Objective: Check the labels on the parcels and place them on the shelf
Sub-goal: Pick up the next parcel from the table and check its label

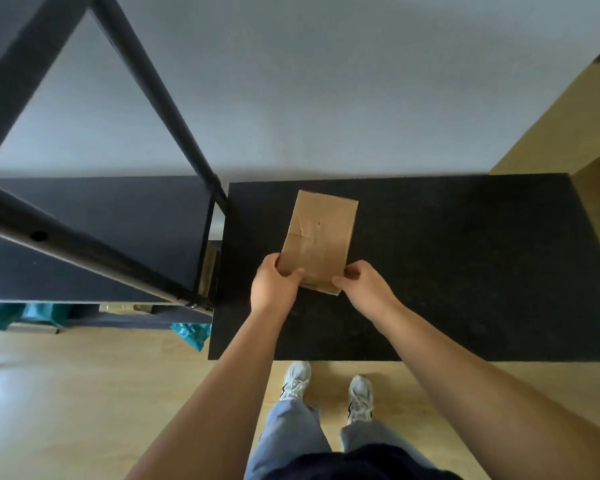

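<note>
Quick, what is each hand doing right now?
Left hand: closed on the near left corner of the brown paper parcel.
Right hand: closed on the parcel's near right corner.

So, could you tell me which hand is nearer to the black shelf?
Left. The left hand grips the near left corner of the brown parcel, on the side facing the shelf. The right hand grips the near right corner, farther from it.

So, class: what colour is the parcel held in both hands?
Plain brown parcel, seen in the head view.
</note>
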Available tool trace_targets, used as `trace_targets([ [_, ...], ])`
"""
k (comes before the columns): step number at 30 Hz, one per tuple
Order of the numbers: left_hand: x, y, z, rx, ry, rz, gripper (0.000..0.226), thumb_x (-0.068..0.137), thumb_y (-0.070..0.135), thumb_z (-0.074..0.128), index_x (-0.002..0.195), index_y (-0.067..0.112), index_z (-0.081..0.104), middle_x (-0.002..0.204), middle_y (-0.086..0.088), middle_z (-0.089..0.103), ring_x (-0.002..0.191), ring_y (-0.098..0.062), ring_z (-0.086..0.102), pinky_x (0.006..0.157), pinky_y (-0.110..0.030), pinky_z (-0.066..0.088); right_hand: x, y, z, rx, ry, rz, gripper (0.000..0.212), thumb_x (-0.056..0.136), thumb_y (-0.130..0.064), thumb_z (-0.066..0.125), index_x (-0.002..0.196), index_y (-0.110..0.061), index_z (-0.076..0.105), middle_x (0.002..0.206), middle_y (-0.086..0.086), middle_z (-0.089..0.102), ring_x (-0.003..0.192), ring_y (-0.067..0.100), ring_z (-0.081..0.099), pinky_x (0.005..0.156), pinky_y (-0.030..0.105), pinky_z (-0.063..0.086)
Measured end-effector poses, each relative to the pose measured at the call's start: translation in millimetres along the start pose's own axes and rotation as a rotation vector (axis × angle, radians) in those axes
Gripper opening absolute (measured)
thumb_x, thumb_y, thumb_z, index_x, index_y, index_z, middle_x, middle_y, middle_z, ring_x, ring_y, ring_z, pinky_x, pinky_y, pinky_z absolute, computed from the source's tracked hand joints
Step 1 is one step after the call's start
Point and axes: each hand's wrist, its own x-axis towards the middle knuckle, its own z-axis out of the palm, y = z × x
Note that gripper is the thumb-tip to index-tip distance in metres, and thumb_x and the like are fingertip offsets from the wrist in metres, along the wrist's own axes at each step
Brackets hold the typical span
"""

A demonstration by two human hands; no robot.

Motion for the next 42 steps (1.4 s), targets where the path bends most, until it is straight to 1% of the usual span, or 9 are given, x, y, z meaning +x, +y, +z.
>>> trace_targets([
  [2,-11,3,7,-0.045,-0.002,-0.017,0.058,0.093,0.027,0.066,0.144,0.018,0.043,0.131,-0.002,0.060,0.099,-0.014,0.059,0.068,-0.020,0.046,-1,7,-10,0.018,-0.008,-0.012,0.039,0.093,-0.034,0.062,0.126,-0.018,0.052,0.110,-0.002,0.061,0.088,0.014,0.056,0.074,0.030,0.043],
  [9,-48,18,16,-0.205,0.052,-0.020,0.057,0.089,0.029,0.070,0.141,0.022,0.049,0.128,0.003,0.062,0.103,-0.015,0.062,0.088,-0.038,0.058,-12,12,-48,0.103,-0.022,-0.111,0.044,0.092,-0.037,0.062,0.132,-0.021,0.053,0.117,-0.003,0.059,0.101,0.014,0.056,0.085,0.031,0.049],
  [12,-56,28,12,-0.236,0.104,0.011,0.054,0.088,0.026,0.071,0.139,0.022,0.053,0.124,0.002,0.065,0.101,-0.013,0.061,0.086,-0.038,0.059,-20,4,-65,0.141,-0.033,-0.163,0.046,0.092,-0.044,0.060,0.133,-0.022,0.053,0.120,-0.003,0.059,0.103,0.014,0.055,0.087,0.031,0.047],
  [17,-60,41,4,-0.260,0.165,0.062,0.050,0.091,0.026,0.069,0.138,0.020,0.056,0.122,0.001,0.067,0.098,-0.011,0.060,0.066,-0.017,0.046,-30,-11,-79,0.161,-0.019,-0.240,0.045,0.094,-0.036,0.059,0.137,-0.022,0.052,0.121,-0.003,0.059,0.105,0.015,0.054,0.085,0.030,0.043],
  [20,-60,45,-1,-0.256,0.186,0.065,0.052,0.090,0.032,0.069,0.139,0.019,0.055,0.125,-0.001,0.067,0.107,-0.018,0.064,0.079,-0.027,0.054,-33,-12,-79,0.145,0.002,-0.270,0.044,0.096,-0.029,0.058,0.139,-0.021,0.053,0.126,0.000,0.060,0.108,0.016,0.056,0.086,0.029,0.044],
  [25,-43,41,-16,-0.246,0.149,0.075,0.048,0.093,0.032,0.065,0.139,0.019,0.056,0.127,-0.002,0.065,0.112,-0.020,0.063,0.085,-0.030,0.052,-38,-18,-62,0.144,0.101,-0.267,0.042,0.098,-0.028,0.056,0.139,-0.019,0.053,0.130,0.003,0.061,0.116,0.021,0.059,0.094,0.034,0.051],
  [29,-43,40,-12,-0.270,0.117,0.112,0.044,0.096,0.027,0.062,0.138,0.019,0.056,0.126,0.001,0.065,0.112,-0.016,0.062,0.088,-0.030,0.053,-36,-12,-62,0.147,0.133,-0.279,0.042,0.099,-0.029,0.055,0.140,-0.018,0.053,0.130,0.003,0.061,0.115,0.020,0.059,0.088,0.029,0.049],
  [37,-42,15,-12,-0.252,0.013,0.095,0.033,0.103,0.018,0.045,0.132,0.020,0.061,0.111,0.005,0.067,0.099,-0.011,0.064,0.070,-0.017,0.046,-40,2,-60,0.203,0.150,-0.196,0.034,0.101,-0.016,0.045,0.131,-0.019,0.060,0.124,0.001,0.064,0.113,0.017,0.059,0.101,0.042,0.048],
  [42,-42,7,-6,-0.105,-0.081,0.123,0.028,0.097,0.026,0.057,0.124,0.022,0.066,0.108,0.003,0.074,0.085,-0.005,0.063,0.066,-0.021,0.050,-41,4,-47,0.122,0.088,-0.149,0.036,0.100,-0.021,0.051,0.136,-0.020,0.055,0.125,0.000,0.063,0.101,0.011,0.051,0.082,0.027,0.042],
])
